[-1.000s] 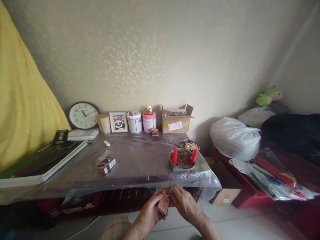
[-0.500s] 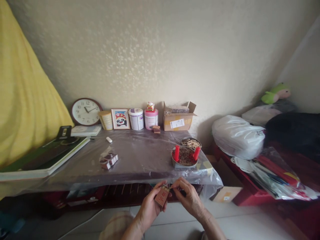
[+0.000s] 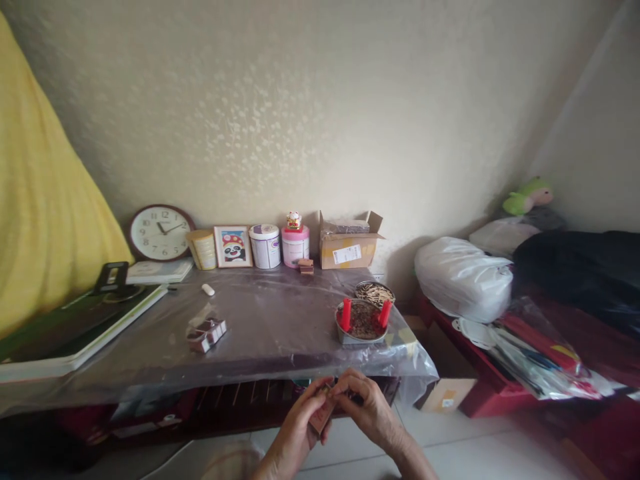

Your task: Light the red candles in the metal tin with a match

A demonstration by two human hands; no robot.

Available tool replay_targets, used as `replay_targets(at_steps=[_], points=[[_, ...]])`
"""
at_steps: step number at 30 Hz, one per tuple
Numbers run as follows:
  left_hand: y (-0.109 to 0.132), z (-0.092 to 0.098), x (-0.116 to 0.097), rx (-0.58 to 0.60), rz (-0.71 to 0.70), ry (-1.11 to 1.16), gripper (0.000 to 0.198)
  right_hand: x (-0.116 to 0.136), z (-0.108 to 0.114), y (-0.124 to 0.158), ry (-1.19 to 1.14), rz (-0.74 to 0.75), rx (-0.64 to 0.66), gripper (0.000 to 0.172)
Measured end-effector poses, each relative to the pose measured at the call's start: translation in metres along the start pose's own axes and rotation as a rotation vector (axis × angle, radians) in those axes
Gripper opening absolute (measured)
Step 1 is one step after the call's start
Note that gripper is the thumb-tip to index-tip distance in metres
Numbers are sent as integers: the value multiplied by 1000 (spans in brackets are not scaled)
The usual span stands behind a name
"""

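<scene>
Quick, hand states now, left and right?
Left hand: closed around the small box.
Right hand: closed, fingertips pinching the small box's top end.

The small box sits mostly covered in my left hand; I can't read its print. What my right hand pinches at its top is hidden. Both forearms run off the bottom edge.

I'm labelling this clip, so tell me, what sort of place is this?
Probably a lived-in room of a home, perhaps a bedroom corner: a wall clock and framed panda picture lean at the back of a plastic-covered table, and a plush toy sits on piled bundles.
</scene>
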State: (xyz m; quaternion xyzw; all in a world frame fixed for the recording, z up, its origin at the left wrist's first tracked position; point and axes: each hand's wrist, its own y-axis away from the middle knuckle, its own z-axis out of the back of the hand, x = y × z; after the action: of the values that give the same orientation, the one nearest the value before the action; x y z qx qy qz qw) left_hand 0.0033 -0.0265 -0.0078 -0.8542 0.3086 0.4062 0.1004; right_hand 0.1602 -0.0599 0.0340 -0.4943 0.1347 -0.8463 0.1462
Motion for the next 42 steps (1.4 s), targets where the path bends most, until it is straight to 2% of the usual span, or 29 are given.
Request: replay_targets(at_steps=[5,9,11,16,20,23,29,32,37,42], points=[[4,-1,-4,-40,-37,-63,34,-7,1,-2,-263,-49,-163,23],[5,-3,-6,-83,-80,-85,36,-5,-1,-2,-568,-227,-201,32],[4,-4,-6,-130,-86,-75,37,-2,-1,-1,-635,-280,-215,35],[2,-7,-7,-197,-98,-26,34,-1,-1,-1,-670,-300,-253,36],[0,-10,-10,-213,-114,-1,33,-12,-6,0,-584,-237,-253,34],[0,-10,-11,-245,-91,28,34,-19,-11,1,-374,-127,-263,28],[-2,-6,-11,-283,-68,102,29,-2,-19,8,18,11,-148,9],[-4,-3,-11,-301,-107,116,28,6,-26,11,97,71,-109,21],[-5,-1,-10,-310,-190,48,25,8,-38,15,167,139,-117,46],[-6,5,-3,-291,-255,-88,18,8,-44,16,212,137,-149,48]])
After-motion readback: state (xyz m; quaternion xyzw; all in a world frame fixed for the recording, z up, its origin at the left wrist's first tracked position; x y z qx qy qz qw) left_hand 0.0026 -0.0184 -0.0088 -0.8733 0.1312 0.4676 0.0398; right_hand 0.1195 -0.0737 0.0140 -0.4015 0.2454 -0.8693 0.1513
